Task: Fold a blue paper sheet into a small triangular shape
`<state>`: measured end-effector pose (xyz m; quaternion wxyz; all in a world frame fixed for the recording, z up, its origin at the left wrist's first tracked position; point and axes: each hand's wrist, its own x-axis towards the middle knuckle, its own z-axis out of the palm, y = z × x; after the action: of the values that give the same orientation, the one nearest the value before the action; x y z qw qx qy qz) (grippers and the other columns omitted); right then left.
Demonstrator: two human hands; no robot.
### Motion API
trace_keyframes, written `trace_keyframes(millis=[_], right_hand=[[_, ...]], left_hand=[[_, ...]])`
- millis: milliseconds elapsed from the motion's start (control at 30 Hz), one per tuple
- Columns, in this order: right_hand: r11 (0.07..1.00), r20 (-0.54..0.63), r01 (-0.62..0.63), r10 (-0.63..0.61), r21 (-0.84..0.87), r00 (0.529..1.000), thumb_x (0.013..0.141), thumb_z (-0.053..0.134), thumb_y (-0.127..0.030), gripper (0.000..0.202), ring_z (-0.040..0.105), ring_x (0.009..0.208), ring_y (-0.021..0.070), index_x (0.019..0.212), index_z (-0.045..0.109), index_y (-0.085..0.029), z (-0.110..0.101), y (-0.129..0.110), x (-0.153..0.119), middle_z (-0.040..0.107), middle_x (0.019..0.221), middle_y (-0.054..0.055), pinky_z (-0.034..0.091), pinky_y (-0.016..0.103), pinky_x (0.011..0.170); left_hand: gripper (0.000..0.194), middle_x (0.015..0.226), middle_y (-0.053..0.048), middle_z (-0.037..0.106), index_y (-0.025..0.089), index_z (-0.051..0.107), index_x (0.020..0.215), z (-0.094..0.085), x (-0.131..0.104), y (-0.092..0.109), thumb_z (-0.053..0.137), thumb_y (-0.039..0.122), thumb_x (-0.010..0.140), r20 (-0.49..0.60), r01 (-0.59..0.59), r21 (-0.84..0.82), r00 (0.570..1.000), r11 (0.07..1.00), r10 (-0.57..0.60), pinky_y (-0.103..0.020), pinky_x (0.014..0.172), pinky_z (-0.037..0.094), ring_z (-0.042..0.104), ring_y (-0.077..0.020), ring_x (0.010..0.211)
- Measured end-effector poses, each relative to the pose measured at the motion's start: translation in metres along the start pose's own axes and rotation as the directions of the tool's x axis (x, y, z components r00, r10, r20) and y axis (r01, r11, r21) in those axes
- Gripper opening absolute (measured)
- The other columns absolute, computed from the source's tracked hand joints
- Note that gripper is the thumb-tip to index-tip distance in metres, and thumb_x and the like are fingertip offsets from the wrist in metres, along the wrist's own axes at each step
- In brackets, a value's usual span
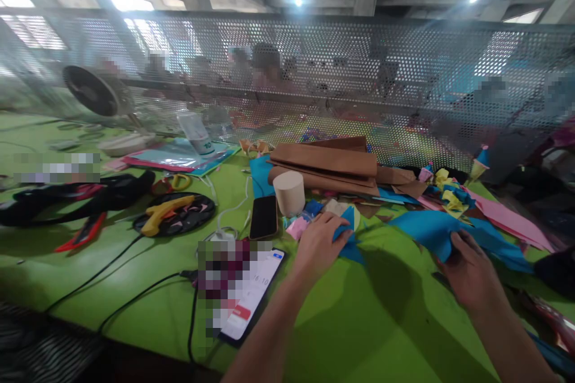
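Note:
My left hand (318, 245) rests on the green table (368, 323) and pinches a small blue paper piece (345, 233) near some pink and blue scraps. My right hand (467, 269) grips the edge of a larger blue paper sheet (426, 227) lying to the right. Both forearms reach in from the bottom of the view. Pink paper sheets (512, 218) lie beyond the blue sheet.
A phone (249, 299) with a lit screen and a dark phone (264, 217) lie left of my left hand. A beige cylinder (289, 192), folded brown paper (327, 164), a yellow glue gun (164, 213), cables, scissors and a fan (95, 93) stand further back. A perforated metal screen (404, 72) bounds the table.

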<state>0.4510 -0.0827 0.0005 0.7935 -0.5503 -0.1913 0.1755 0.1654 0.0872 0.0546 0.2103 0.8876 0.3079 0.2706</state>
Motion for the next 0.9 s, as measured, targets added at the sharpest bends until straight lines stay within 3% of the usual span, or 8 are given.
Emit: trace_keyframes(millis=[100, 200, 333, 400, 467, 533, 667, 900], right_hand=[[0.984, -0.007, 0.159, -0.160, -0.076, 0.987, 0.074, 0.085, -0.044, 0.031, 0.073, 0.090, 0.0209, 0.099, 0.071, -0.031, 0.004, -0.020, -0.009, 0.075, 0.098, -0.003, 0.062, 0.039, 0.085], [0.872, -0.016, 0.400, -0.421, -0.283, 0.907, 0.079, 0.084, -0.042, 0.031, 0.072, 0.098, 0.0230, 0.105, 0.075, -0.029, 0.011, -0.046, -0.020, 0.076, 0.107, 0.000, 0.056, 0.042, 0.100], [0.513, 0.182, 0.673, -0.708, -0.532, 0.683, 0.092, 0.073, -0.037, 0.025, 0.072, 0.110, 0.0267, 0.114, 0.074, -0.026, 0.022, -0.075, -0.017, 0.077, 0.120, 0.007, 0.053, 0.044, 0.104], [0.289, 0.380, 0.734, -0.707, -0.615, 0.597, 0.099, 0.063, -0.035, 0.022, 0.068, 0.121, 0.0271, 0.117, 0.072, -0.026, 0.025, -0.079, 0.002, 0.074, 0.129, 0.008, 0.049, 0.045, 0.110], [0.080, 0.582, 0.730, -0.546, -0.679, 0.602, 0.104, 0.051, -0.034, 0.027, 0.063, 0.130, 0.0263, 0.121, 0.070, -0.025, 0.023, -0.074, 0.033, 0.068, 0.141, 0.008, 0.044, 0.045, 0.116], [0.022, 0.655, 0.718, -0.391, -0.695, 0.646, 0.101, 0.049, -0.031, 0.031, 0.059, 0.134, 0.0296, 0.120, 0.072, -0.022, 0.016, -0.062, 0.068, 0.068, 0.141, 0.011, 0.041, 0.048, 0.118], [-0.046, 0.696, 0.695, -0.090, -0.718, 0.712, 0.080, 0.059, -0.015, 0.035, 0.072, 0.111, 0.0318, 0.108, 0.079, -0.021, -0.008, -0.039, 0.117, 0.079, 0.118, 0.012, 0.053, 0.045, 0.100], [-0.120, 0.642, 0.636, -0.018, -0.762, 0.767, 0.093, 0.046, -0.018, 0.046, 0.071, 0.115, 0.0328, 0.127, 0.074, -0.024, -0.023, -0.037, 0.122, 0.075, 0.130, 0.010, 0.053, 0.044, 0.095]], left_hand=[[0.013, 0.113, -0.005, 0.073, 0.021, 0.074, 0.109, 0.000, -0.001, 0.003, 0.065, 0.023, 0.100, -0.003, -0.015, -0.035, 1.000, 0.999, 0.015, -0.033, 0.095, 0.049, 0.066, -0.0243, 0.112], [0.012, 0.114, -0.005, 0.073, 0.022, 0.074, 0.108, 0.000, -0.002, 0.005, 0.065, 0.023, 0.100, -0.019, -0.027, -0.050, 0.999, 0.998, 0.026, -0.033, 0.096, 0.048, 0.066, -0.0243, 0.111], [0.012, 0.114, -0.004, 0.074, 0.022, 0.075, 0.107, 0.002, -0.003, 0.008, 0.067, 0.022, 0.099, -0.010, -0.055, -0.064, 0.998, 0.996, 0.055, -0.033, 0.096, 0.048, 0.067, -0.0242, 0.110], [0.012, 0.113, -0.005, 0.074, 0.022, 0.075, 0.108, 0.004, -0.004, 0.009, 0.067, 0.022, 0.099, -0.003, -0.062, -0.068, 0.998, 0.996, 0.062, -0.034, 0.096, 0.049, 0.067, -0.0244, 0.110], [0.011, 0.112, -0.005, 0.074, 0.022, 0.075, 0.107, 0.005, -0.005, 0.010, 0.068, 0.022, 0.098, 0.010, -0.063, -0.066, 0.998, 0.996, 0.064, -0.035, 0.096, 0.049, 0.067, -0.0251, 0.109], [0.011, 0.112, -0.005, 0.075, 0.021, 0.075, 0.106, 0.005, -0.005, 0.011, 0.068, 0.021, 0.097, 0.024, -0.066, -0.068, 0.997, 0.996, 0.067, -0.036, 0.095, 0.050, 0.067, -0.0255, 0.109], [0.013, 0.113, -0.005, 0.075, 0.022, 0.073, 0.109, 0.001, -0.006, 0.012, 0.067, 0.020, 0.098, -0.009, -0.074, -0.127, 0.997, 0.989, 0.073, -0.035, 0.093, 0.050, 0.068, -0.0248, 0.108], [0.013, 0.109, -0.005, 0.076, 0.022, 0.074, 0.107, -0.006, -0.009, 0.016, 0.067, 0.018, 0.097, -0.088, -0.105, -0.193, 0.992, 0.976, 0.089, -0.033, 0.090, 0.051, 0.070, -0.0235, 0.104]])
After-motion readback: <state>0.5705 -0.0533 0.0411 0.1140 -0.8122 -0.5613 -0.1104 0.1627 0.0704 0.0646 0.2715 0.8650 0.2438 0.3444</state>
